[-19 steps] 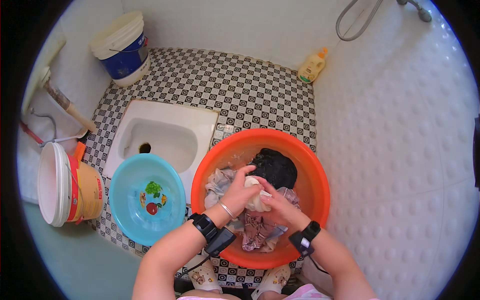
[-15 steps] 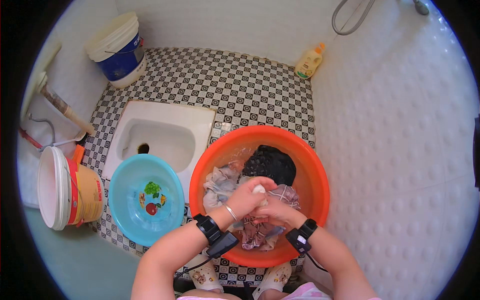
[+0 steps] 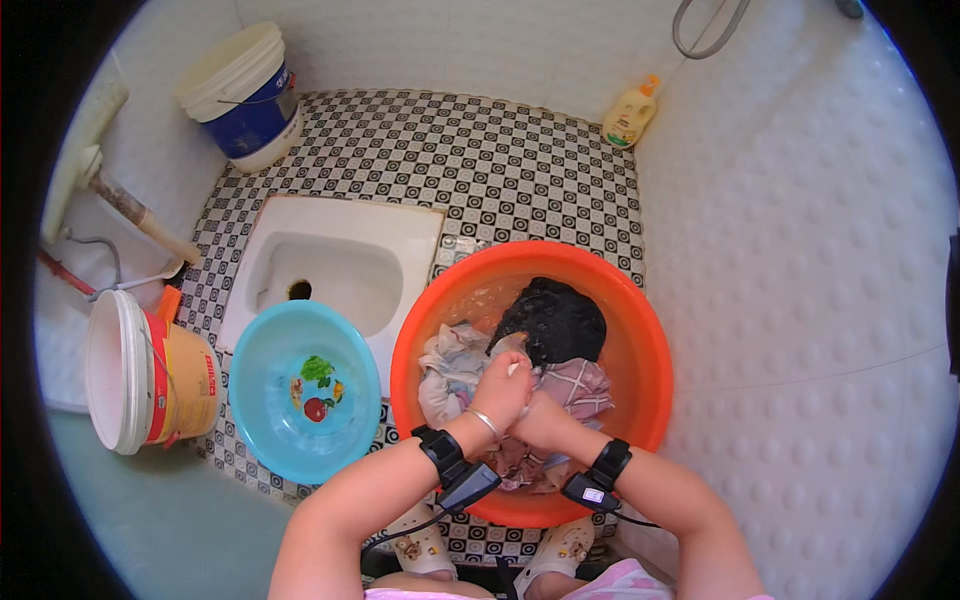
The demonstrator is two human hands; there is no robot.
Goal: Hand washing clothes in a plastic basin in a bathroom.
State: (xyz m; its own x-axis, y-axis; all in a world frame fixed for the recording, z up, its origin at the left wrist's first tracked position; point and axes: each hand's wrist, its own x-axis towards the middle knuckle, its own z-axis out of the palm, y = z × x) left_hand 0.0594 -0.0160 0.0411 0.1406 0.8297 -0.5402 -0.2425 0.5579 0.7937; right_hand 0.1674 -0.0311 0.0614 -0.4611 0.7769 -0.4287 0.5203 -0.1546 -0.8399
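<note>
Above the laundry in an orange basin [image 3: 655, 400], my two hands are pressed close together. My left hand [image 3: 500, 388] is closed in a fist around a small white cloth [image 3: 514, 369], of which only a bit shows by the thumb. My right hand [image 3: 540, 421] is closed just below and against it; its fingers are mostly hidden. Around the hands in the water lie a black garment [image 3: 552, 318], a pinkish checked garment [image 3: 580, 388] and pale whitish clothes [image 3: 450, 365].
Left of the basin, a light blue basin [image 3: 255, 400] overlaps the edge of a white squat toilet [image 3: 400, 225]. A tipped yellow-and-red bucket [image 3: 190, 385] lies farther left. A blue-and-white bucket [image 3: 250, 120] stands at the back, and a yellowish bottle [image 3: 628, 118] by the right wall.
My fingers, looser around the white cloth before, have tightened into fists, and less of the cloth shows. The whole view has shifted slightly.
</note>
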